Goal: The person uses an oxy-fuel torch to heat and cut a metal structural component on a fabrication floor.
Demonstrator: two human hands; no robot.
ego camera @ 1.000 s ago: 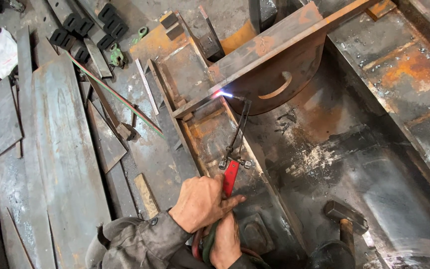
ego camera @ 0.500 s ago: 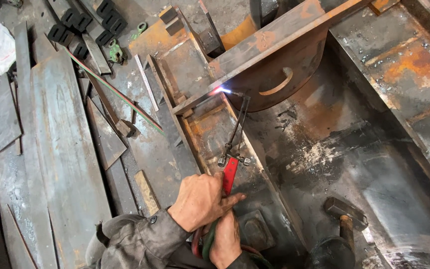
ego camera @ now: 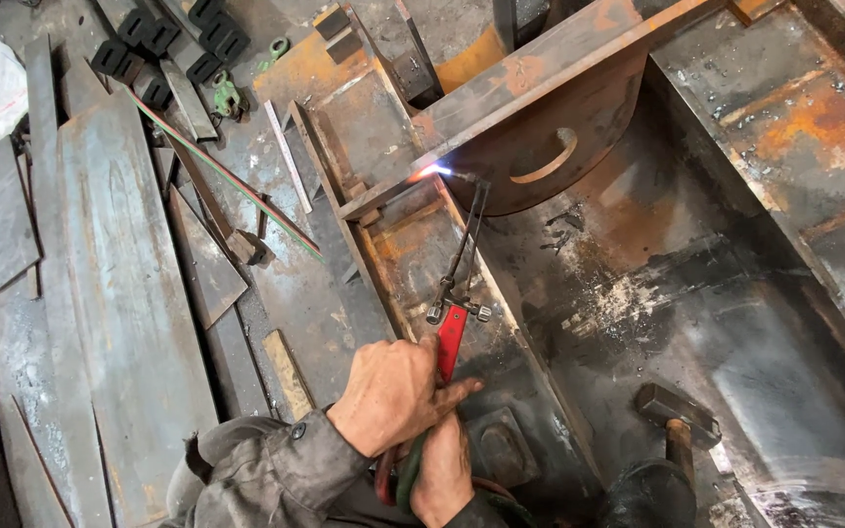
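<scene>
Gripping the red-handled cutting torch (ego camera: 454,311), left hand (ego camera: 395,393) and right hand (ego camera: 442,471) have fingers curled tight; its long axis points up-away toward the rusty steel beam (ego camera: 540,73)

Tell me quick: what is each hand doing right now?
Left hand: closed over the red handle of the cutting torch.
Right hand: closed around the torch's rear end, at the hoses.

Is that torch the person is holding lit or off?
Lit. A bright bluish-white flame burns at the tip of the cutting torch, against the rusty steel beam. Both hands grip its red handle.
</scene>
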